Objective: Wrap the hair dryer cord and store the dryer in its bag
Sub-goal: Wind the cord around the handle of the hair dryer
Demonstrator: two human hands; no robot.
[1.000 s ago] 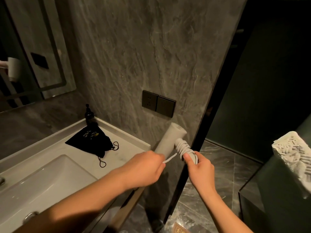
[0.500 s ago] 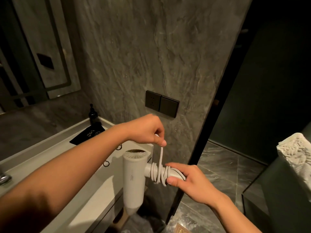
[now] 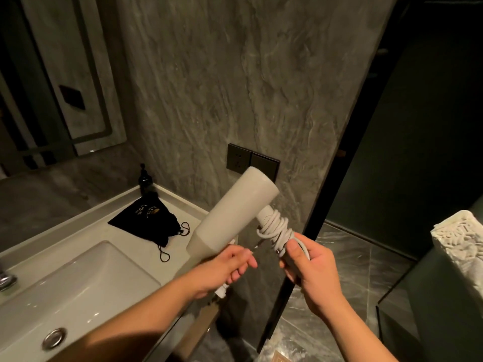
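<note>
I hold a white hair dryer (image 3: 232, 212) in the air beside the counter, its barrel tilted up toward the wall. Its white cord (image 3: 274, 228) is coiled several times around the handle. My right hand (image 3: 311, 270) grips the lower end of the handle, below the coils. My left hand (image 3: 230, 265) is closed around the loose end of the cord, with the white plug (image 3: 220, 292) poking out beneath it. The black drawstring bag (image 3: 149, 218) lies flat on the white counter behind the sink, its strings trailing to the right.
A white sink basin (image 3: 78, 283) with a metal drain fills the lower left. A dark pump bottle (image 3: 145, 181) stands in the counter's back corner. Black wall sockets (image 3: 240, 159) sit on the stone wall behind the dryer. A white patterned object (image 3: 462, 246) is at the right edge.
The dryer has swung from barrel-down to barrel tilted up toward the wall. My left hand has dropped from above the handle to below the barrel, carrying the cord end around.
</note>
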